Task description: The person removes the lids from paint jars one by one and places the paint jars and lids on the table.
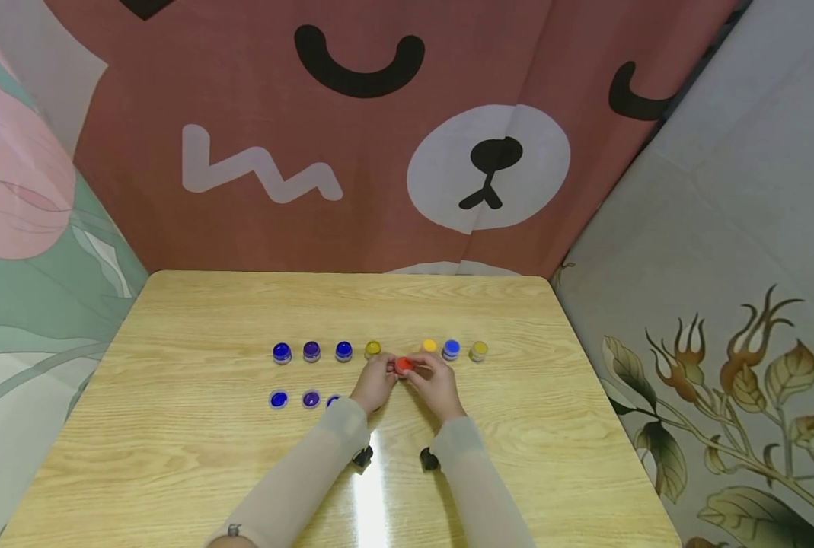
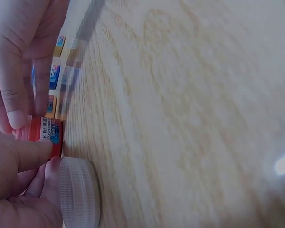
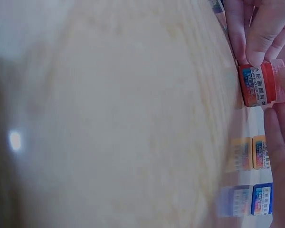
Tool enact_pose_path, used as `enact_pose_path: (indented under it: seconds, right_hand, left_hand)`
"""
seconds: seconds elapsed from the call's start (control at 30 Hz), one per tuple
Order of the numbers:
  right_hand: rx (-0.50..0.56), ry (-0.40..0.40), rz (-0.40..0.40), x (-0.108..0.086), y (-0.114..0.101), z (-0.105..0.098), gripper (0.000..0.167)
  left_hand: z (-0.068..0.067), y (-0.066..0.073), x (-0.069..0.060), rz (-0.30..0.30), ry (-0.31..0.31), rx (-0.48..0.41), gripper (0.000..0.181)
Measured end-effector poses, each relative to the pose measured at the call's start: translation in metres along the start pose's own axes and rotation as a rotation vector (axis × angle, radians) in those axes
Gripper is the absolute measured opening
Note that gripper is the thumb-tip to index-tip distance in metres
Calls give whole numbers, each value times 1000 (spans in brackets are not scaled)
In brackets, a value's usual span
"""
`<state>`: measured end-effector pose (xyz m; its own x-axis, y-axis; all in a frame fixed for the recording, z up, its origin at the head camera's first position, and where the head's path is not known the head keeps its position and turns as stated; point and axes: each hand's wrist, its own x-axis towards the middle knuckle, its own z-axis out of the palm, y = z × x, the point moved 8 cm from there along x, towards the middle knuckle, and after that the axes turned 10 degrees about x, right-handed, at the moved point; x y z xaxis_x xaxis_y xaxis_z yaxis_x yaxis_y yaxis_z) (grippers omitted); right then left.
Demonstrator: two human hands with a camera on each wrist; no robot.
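Observation:
A small red paint jar (image 1: 403, 365) stands between both hands near the table's middle. My left hand (image 1: 374, 382) grips its body low down, thumb across the label in the left wrist view. Fingers and thumb of my right hand (image 1: 439, 387) pinch the clear ridged lid (image 3: 278, 80) on top of the jar (image 3: 256, 85). In the left wrist view, a loose clear lid (image 2: 80, 192) lies on the table just beside my left hand (image 2: 19, 175).
Left of the hands, blue jar (image 1: 282, 352), purple jar (image 1: 311, 351), blue jar (image 1: 343, 351) and yellow jar (image 1: 373, 348) form a row; lids (image 1: 279, 399) lie nearer. To the right are orange jar (image 1: 429, 345), blue jar (image 1: 451, 350) and yellow jar (image 1: 478, 351).

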<state>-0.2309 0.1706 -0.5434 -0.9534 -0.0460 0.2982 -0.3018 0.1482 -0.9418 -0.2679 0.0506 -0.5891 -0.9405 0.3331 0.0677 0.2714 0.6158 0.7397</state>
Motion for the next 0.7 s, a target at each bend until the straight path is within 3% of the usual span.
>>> enact_pose_path:
  seconds: [0.23, 0.33, 0.47, 0.7]
  right_hand:
    - [20, 7, 101, 0, 10, -3, 37]
    - [41, 17, 155, 1, 15, -3, 40]
    - [38, 24, 166, 1, 18, -3, 34]
    - [-1, 26, 134, -1, 15, -4, 32]
  left_hand:
    - [2, -3, 1, -4, 5, -19, 27]
    - [1, -4, 0, 18, 20, -60, 26]
    - [-2, -1, -2, 68, 50, -62, 24]
    - [1, -2, -2, -12, 7, -31, 27]
